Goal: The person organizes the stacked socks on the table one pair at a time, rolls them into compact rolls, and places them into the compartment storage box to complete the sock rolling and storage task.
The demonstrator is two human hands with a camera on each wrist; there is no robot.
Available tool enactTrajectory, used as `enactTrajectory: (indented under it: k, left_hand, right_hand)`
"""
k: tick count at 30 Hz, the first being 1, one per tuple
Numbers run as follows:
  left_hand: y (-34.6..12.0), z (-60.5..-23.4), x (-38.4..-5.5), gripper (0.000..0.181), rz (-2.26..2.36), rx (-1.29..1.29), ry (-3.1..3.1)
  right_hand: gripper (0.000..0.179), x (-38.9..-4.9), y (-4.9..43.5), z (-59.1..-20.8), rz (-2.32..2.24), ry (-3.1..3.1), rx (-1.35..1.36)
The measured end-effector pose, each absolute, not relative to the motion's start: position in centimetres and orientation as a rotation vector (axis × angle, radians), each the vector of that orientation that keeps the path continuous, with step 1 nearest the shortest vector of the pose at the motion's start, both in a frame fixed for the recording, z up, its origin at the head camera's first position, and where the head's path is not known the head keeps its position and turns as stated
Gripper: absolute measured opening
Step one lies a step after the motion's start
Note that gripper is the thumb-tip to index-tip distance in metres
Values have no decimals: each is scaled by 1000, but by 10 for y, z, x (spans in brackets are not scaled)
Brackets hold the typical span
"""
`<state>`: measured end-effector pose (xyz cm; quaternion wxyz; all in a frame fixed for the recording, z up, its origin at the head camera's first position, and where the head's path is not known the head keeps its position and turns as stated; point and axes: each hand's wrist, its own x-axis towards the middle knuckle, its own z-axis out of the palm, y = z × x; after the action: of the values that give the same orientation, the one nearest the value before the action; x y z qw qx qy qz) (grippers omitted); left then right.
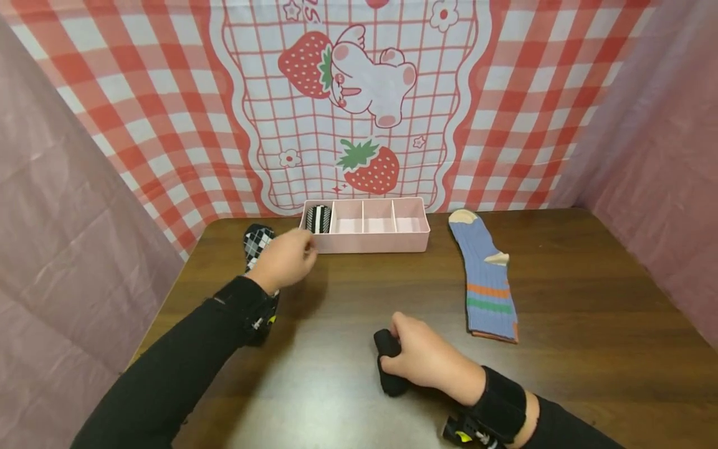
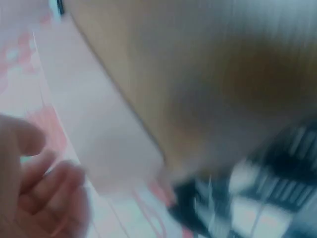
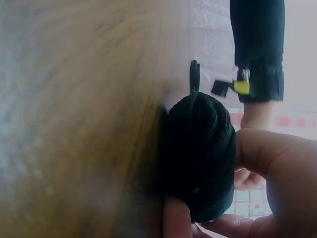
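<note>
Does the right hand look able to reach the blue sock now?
Probably yes: nothing stands between the right hand and the blue sock, though the hand grips a black roll it would likely need to put down.

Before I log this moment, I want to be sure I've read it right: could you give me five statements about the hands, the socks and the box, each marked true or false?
1. The right hand grips a rolled black bundle. True.
2. The pink box has four compartments. True.
3. Every compartment is filled. False: only the leftmost, as the head camera sees it, holds something, a black-and-white striped roll.
4. The blue sock lies unrolled on the table, to the right of the box in the head view. True.
5. Both hands are holding something. False: the left hand, near the box's left end, holds nothing visible.
</note>
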<state>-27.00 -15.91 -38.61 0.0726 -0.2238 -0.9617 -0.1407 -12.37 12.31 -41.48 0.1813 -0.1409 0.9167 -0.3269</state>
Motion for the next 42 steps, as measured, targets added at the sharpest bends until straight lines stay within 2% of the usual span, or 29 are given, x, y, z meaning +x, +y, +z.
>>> enactTrajectory:
  k: [4, 8, 12, 16, 24, 30, 42]
  left_hand:
    - [-174, -378, -301, 16, -433, -459, -2869]
    - [-179, -378, -328, 32, -476, -318, -2902]
    - [-178, -380, -344, 47, -715, -180, -2966]
    - [-170, -382, -353, 54, -993, -77, -2999]
    - [-157, -404, -361, 57, -1258, 89, -2935]
    - [-150, -418, -355, 54, -1600, 224, -2683]
    - [-145, -436, -364, 49, -1677, 268, -2486]
  right_hand:
    - [37, -124, 122, -418, -936, 2577, -407]
    - [37, -125, 124, -418, -942, 2585, -388]
    - [37, -126, 123, -418, -936, 2588, -391]
    - [37, -126, 123, -416, -935, 2583, -410]
    - [38, -125, 124, -416, -956, 2567, -415]
    - [38, -125, 125, -416, -975, 2563, -427]
    - [37, -127, 127, -416, -962, 2556, -435]
